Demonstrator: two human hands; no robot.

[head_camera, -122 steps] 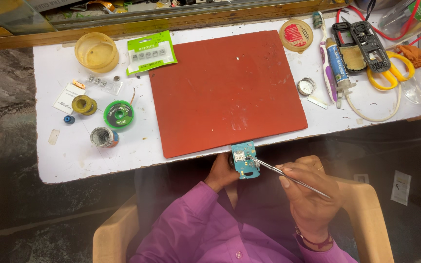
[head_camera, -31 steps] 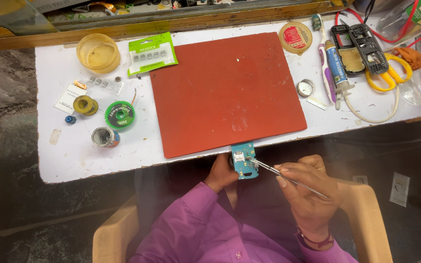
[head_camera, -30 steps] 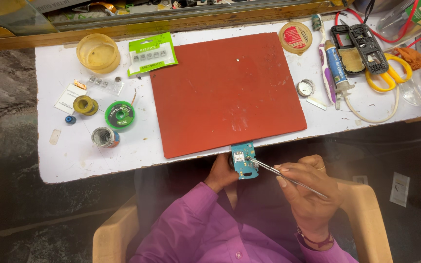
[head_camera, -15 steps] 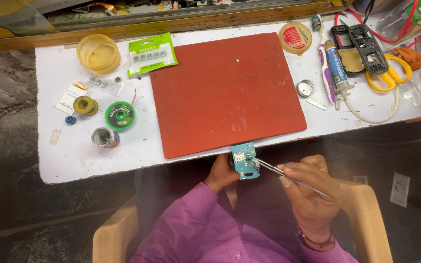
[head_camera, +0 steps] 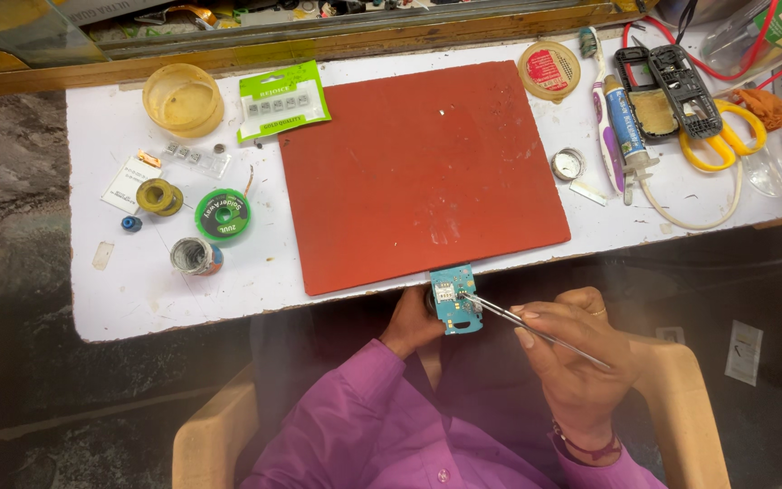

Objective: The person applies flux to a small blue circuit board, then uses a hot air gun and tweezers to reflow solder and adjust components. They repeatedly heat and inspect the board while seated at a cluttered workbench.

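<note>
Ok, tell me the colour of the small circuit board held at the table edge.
Blue-green, the small circuit board; the head view shows it best.

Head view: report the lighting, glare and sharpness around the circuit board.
Head view: white tabletop evenly bright, no hard shadows; circuit board, tweezers and right hand sharp; left hand dim under the table edge; hazy, glass-like reflection lower left.

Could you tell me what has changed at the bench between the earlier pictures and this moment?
Almost nothing. The right hand keeps its grip on the tweezers, tips still at the small blue circuit board, with only a slight wobble in their angle. The left hand still holds the board at the edge of the red mat. The table items have not moved.
</note>
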